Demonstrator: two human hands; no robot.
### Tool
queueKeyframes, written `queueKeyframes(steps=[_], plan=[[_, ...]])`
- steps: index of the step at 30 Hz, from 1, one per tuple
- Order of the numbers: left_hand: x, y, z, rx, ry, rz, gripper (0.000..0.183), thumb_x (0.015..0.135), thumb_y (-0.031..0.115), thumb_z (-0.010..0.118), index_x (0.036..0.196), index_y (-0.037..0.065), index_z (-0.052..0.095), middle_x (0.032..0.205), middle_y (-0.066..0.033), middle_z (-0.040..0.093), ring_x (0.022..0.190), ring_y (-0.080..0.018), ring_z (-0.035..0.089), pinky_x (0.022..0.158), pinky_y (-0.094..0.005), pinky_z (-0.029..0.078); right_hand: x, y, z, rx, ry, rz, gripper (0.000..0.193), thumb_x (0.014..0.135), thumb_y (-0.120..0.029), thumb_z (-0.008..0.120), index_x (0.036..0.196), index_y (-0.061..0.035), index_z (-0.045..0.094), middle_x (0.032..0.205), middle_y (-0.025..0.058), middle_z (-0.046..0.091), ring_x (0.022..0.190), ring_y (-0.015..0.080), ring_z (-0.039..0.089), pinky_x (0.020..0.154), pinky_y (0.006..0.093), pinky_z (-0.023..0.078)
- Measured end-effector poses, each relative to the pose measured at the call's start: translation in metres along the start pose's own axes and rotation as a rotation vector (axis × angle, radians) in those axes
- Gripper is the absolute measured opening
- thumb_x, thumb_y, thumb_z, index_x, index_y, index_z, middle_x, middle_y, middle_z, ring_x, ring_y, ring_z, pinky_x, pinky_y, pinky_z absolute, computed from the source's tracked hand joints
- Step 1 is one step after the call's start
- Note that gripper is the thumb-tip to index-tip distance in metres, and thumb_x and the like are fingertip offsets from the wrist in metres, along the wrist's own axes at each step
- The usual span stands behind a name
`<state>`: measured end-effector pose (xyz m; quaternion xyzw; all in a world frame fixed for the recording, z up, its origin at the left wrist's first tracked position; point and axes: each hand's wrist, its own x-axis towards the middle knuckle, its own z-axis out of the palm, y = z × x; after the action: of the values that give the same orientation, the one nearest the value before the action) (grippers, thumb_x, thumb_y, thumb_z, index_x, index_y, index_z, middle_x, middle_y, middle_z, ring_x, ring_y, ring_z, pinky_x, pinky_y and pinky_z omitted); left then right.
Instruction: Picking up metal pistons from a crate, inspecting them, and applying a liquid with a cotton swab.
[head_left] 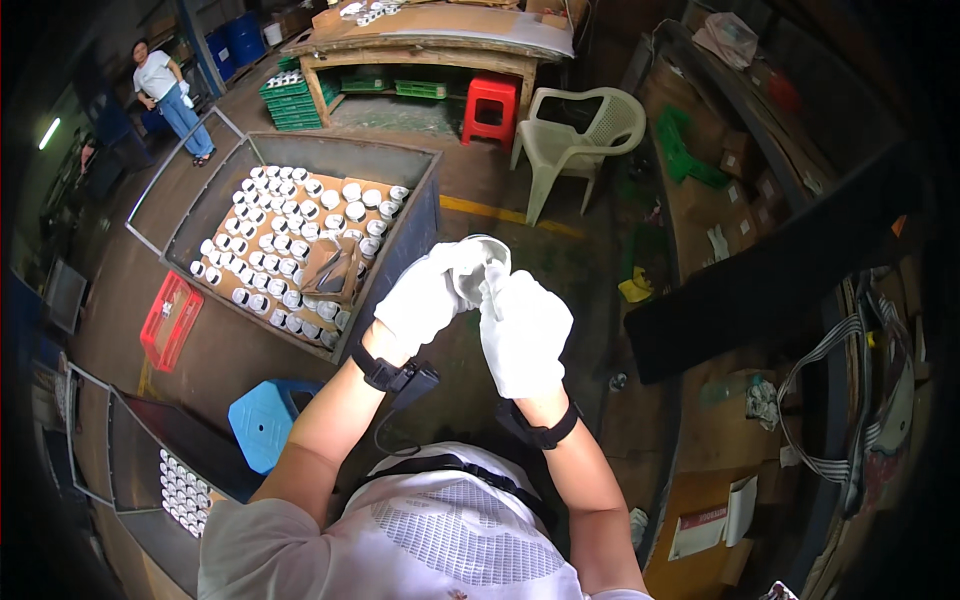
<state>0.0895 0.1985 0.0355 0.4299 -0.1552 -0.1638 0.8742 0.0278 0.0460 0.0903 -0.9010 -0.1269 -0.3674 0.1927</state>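
Note:
Both of my hands wear white gloves and are raised together in front of me. Between them is a small round, pale grey part with a rim, like a shallow cup or ring (483, 252); its exact kind does not show. My left hand (422, 298) closes around its left side, and my right hand (525, 328) pinches it from the right. The gloved fingers hide much of it. Ahead to the left, a large grey metal bin (410, 190) holds many white round parts with dark bands (355, 211), standing in rows on brown cardboard.
An open cardboard box (330, 268) lies in the bin. Left of me are a blue stool (262, 425), a red crate (170, 320) and a second bin. Ahead stand a pale plastic chair (570, 135), a red stool (489, 108) and a wooden table. Shelving runs along the right. A person stands far left.

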Motion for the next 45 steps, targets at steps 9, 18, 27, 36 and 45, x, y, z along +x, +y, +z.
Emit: queueKeyframes(steps=[9,18,27,36,45], plan=[[-0.005,-0.006,-0.013,-0.332,-0.031,-0.048,0.031,0.105,0.017,0.045,0.129,-0.001,0.056,0.121,-0.0101,0.065,0.113,-0.0184,0.061,0.102,-0.031,0.047,-0.006,-0.016,0.016,-0.08,0.002,-0.041,0.009,0.08,-0.009,0.066,0.089,-0.0093,0.063,0.072,0.009,0.059,0.06,0.0244,0.055,0.054,0.0369,0.043],[-0.011,-0.013,-0.018,0.512,0.07,0.113,0.031,0.101,0.012,0.052,0.13,0.003,0.056,0.123,-0.0098,0.064,0.113,-0.0186,0.061,0.101,-0.0291,0.047,-0.012,-0.02,0.016,-0.035,-0.048,-0.053,0.006,0.079,-0.009,0.063,0.084,-0.0089,0.065,0.072,0.0106,0.061,0.061,0.0255,0.057,0.054,0.0388,0.044],[-0.009,-0.001,-0.013,0.741,0.049,0.192,0.029,0.099,0.009,0.053,0.127,0.003,0.057,0.12,-0.0111,0.065,0.111,-0.0206,0.062,0.099,-0.0299,0.048,-0.017,-0.023,0.013,-0.143,-0.107,-0.014,0.005,0.082,-0.009,0.063,0.086,-0.0098,0.064,0.067,0.0076,0.057,0.059,0.0251,0.054,0.055,0.037,0.041],[-0.006,0.001,-0.006,0.535,0.107,0.146,0.027,0.096,0.006,0.057,0.122,0.002,0.061,0.115,-0.0116,0.067,0.104,-0.0221,0.064,0.095,-0.0297,0.051,-0.011,-0.021,0.023,-0.127,-0.013,-0.001,0.01,0.078,-0.008,0.064,0.087,-0.0089,0.064,0.069,0.0083,0.056,0.061,0.0248,0.055,0.054,0.0375,0.042],[-0.011,-0.008,-0.022,0.396,0.083,0.029,0.031,0.1,0.007,0.052,0.13,0.002,0.056,0.123,-0.0107,0.064,0.115,-0.0183,0.06,0.101,-0.0281,0.048,-0.016,-0.02,0.031,-0.026,-0.026,-0.004,0.006,0.079,-0.007,0.064,0.085,-0.0087,0.064,0.069,0.0088,0.056,0.059,0.0252,0.055,0.053,0.0375,0.043]])
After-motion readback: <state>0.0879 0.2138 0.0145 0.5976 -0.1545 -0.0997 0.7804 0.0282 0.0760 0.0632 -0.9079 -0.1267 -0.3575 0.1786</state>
